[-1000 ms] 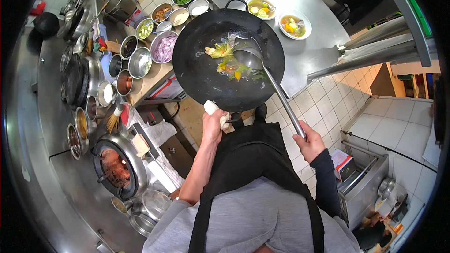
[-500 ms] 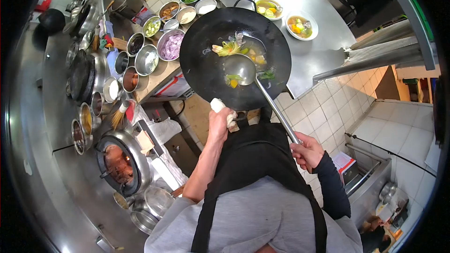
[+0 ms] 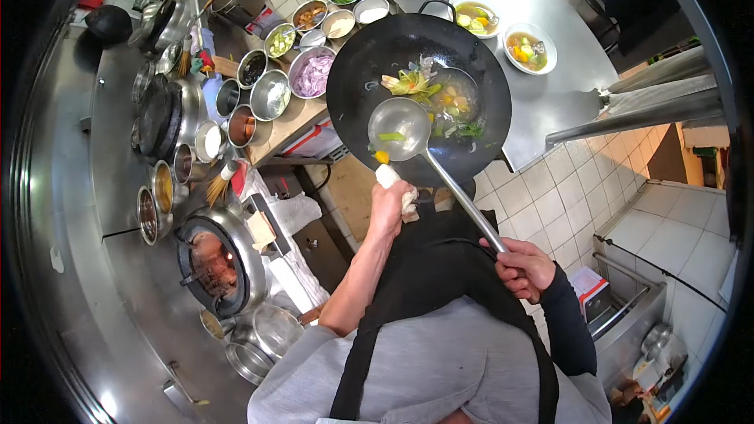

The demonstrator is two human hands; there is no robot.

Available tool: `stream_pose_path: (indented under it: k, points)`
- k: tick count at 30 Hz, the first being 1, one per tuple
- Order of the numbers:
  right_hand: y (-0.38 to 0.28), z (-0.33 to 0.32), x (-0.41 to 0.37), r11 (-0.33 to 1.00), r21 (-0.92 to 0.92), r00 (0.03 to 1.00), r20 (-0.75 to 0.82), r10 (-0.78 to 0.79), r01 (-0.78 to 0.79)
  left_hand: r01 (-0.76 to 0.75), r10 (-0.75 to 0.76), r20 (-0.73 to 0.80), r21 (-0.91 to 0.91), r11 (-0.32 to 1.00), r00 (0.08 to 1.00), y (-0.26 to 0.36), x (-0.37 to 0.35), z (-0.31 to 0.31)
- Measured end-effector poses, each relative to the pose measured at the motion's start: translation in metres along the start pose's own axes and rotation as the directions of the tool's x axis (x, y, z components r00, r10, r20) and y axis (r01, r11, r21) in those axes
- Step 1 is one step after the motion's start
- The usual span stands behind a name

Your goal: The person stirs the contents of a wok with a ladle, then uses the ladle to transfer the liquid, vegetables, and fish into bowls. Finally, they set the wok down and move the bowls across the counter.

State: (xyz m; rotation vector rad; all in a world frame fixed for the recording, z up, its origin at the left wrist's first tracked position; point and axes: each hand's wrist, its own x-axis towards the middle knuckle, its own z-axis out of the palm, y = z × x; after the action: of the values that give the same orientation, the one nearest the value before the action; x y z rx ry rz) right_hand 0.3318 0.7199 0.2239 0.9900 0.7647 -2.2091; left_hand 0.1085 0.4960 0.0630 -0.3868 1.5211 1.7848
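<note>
My left hand [image 3: 390,208] is closed round a folded white cloth [image 3: 387,177] at the near side of a black wok [image 3: 349,78]. The wok's near handle is mostly hidden by the hand and cloth. In my right hand [image 3: 525,268] is the long handle of a steel ladle [image 3: 467,200]. The ladle's bowl is over the wok's near left part, with some liquid and a green piece in it. Broth, a shrimp head [image 3: 412,85], yellow chunks and green leaves [image 3: 471,129] lie in the wok. A small yellow piece [image 3: 382,157] sits near its rim.
Two white bowls of soup, one at right [image 3: 530,49] and one behind the wok [image 3: 476,19], stand on the steel table [image 3: 565,82]. Several ingredient bowls, including sliced onion [image 3: 312,74], line the left counter. A lit burner [image 3: 212,263] is at lower left.
The ladle's bowl has shifted left and toward me relative to the wok. The yellow piece is now nearer the wok's rim. The whole view has shifted slightly.
</note>
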Motion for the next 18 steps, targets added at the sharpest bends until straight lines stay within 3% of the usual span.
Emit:
stream_pose_path:
  k: [3,6,12,15,18]
  points:
    - [-0.004,-0.009,-0.003,0.991,0.124,0.996,0.085,0.030,-0.040,0.010,-0.011,-0.019,-0.015,1.000,1.000,0.013,-0.004,0.010]
    - [0.002,0.003,0.000,1.000,0.018,1.000,-0.013,0.003,-0.003,0.002,-0.002,-0.036,-0.020,1.000,0.999,0.010,-0.008,0.011]
    - [-0.005,-0.007,-0.005,0.987,0.149,0.992,0.116,0.049,-0.066,0.011,-0.011,-0.020,0.001,1.000,1.000,0.013,-0.002,0.006]
    - [-0.010,-0.017,-0.006,0.986,0.168,0.992,0.127,-0.012,-0.009,0.014,-0.013,-0.025,0.011,1.000,1.000,0.010,-0.003,0.000]
    - [-0.019,-0.012,-0.015,0.993,0.086,0.996,0.009,-0.084,0.083,0.016,-0.015,-0.028,0.037,0.999,1.000,0.012,-0.003,0.003]
